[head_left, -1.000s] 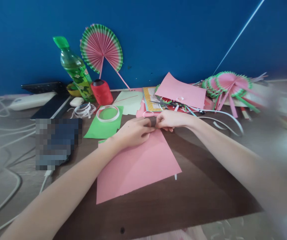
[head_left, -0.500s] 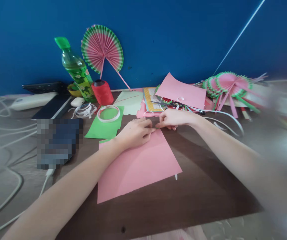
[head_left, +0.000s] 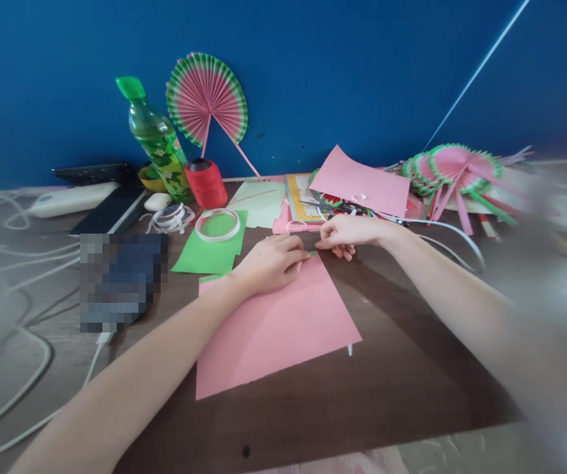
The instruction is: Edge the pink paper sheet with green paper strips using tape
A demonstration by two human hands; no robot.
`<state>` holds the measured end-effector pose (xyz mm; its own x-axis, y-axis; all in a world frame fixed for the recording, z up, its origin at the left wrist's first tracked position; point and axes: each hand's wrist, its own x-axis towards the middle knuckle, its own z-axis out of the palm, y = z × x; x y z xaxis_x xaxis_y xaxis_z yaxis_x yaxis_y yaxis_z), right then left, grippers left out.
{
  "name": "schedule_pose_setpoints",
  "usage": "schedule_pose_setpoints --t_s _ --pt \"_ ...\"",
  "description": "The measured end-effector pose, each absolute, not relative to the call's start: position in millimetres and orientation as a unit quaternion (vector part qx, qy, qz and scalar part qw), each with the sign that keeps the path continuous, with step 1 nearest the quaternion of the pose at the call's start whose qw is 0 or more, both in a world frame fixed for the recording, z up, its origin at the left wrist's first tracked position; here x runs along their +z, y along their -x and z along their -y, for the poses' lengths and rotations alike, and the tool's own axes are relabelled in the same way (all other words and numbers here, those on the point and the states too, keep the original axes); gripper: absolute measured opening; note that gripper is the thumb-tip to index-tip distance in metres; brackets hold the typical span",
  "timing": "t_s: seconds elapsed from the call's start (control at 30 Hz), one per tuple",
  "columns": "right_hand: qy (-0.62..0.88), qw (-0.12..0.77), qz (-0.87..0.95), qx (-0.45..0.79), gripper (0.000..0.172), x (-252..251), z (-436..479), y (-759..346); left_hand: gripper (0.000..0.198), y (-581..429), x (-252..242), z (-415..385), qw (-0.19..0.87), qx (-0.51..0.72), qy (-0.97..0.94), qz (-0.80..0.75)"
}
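Note:
A sheet of pink paper [head_left: 273, 336] lies on the dark table, with a thin green strip [head_left: 210, 278] showing along its far edge. My left hand [head_left: 276, 262] rests on the far part of the sheet, fingers bent and pressed together, holding it down near the far right corner. Just beyond that corner is my right hand [head_left: 340, 234], its thumb and index finger pinched together and the other fingers curled. Whatever sits in that pinch is too small to make out. A small white tip [head_left: 350, 350] sticks out from under the sheet's right edge.
A roll of tape [head_left: 217, 225] lies on green paper [head_left: 204, 255]. Behind stand a red thread spool [head_left: 207, 184], a green bottle [head_left: 157, 141] and a pleated paper fan [head_left: 208, 99]. More fans [head_left: 454, 171] and loose pink paper [head_left: 362, 181] lie right. Cables and a blurred device [head_left: 125, 280] are left.
My right hand has moved slightly right, away from the sheet's corner, and its lower fingers have loosened. A bit of green at that corner shows more clearly. My left hand stays on the paper.

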<state>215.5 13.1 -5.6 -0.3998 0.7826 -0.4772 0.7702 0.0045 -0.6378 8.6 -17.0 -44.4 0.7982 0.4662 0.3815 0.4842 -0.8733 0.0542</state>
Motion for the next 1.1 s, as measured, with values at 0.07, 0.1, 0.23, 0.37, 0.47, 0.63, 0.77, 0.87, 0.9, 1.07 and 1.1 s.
schedule_pose_setpoints --t_s 0.07,0.1,0.23,0.37,0.47,0.63,0.77,0.87,0.9,1.07,1.1 --pt "0.550 0.008 0.702 0.452 0.030 -5 -13 -216 0.034 -9 -44 17 0.017 -0.172 0.952 0.251" --pt "0.551 0.008 0.701 0.453 0.029 -5 -13 -216 0.036 -9 -44 17 0.017 -0.158 0.955 0.249" --pt "0.559 0.005 0.707 0.433 0.028 -7 -12 -212 0.040 -9 -40 18 0.021 -0.114 0.961 0.251" --pt "0.568 0.006 0.728 0.384 0.027 -8 -9 -204 0.043 -8 -36 21 0.011 -0.100 0.960 0.260" --pt "0.589 0.007 0.730 0.347 0.029 -7 -6 -198 0.045 -9 -34 24 -0.001 -0.089 0.960 0.265" --pt "0.601 0.055 0.749 0.275 0.028 -15 8 -199 0.048 -13 -34 29 0.021 -0.082 0.959 0.271" --pt "0.578 0.220 0.778 0.112 0.025 -33 23 -205 0.041 -18 -35 31 0.075 -0.101 0.957 0.260" --pt "0.548 0.257 0.785 0.130 0.021 -42 28 -208 0.038 -21 -36 31 0.110 -0.137 0.952 0.252" --pt "0.538 0.258 0.789 0.144 0.020 -43 29 -208 0.036 -21 -36 31 0.117 -0.148 0.948 0.256" --pt "0.536 0.197 0.811 0.124 0.018 -40 29 -205 0.026 -15 -34 21 0.100 -0.171 0.919 0.342" --pt "0.542 0.186 0.812 0.116 0.019 -40 28 -204 0.024 -11 -32 17 0.089 -0.176 0.906 0.375"
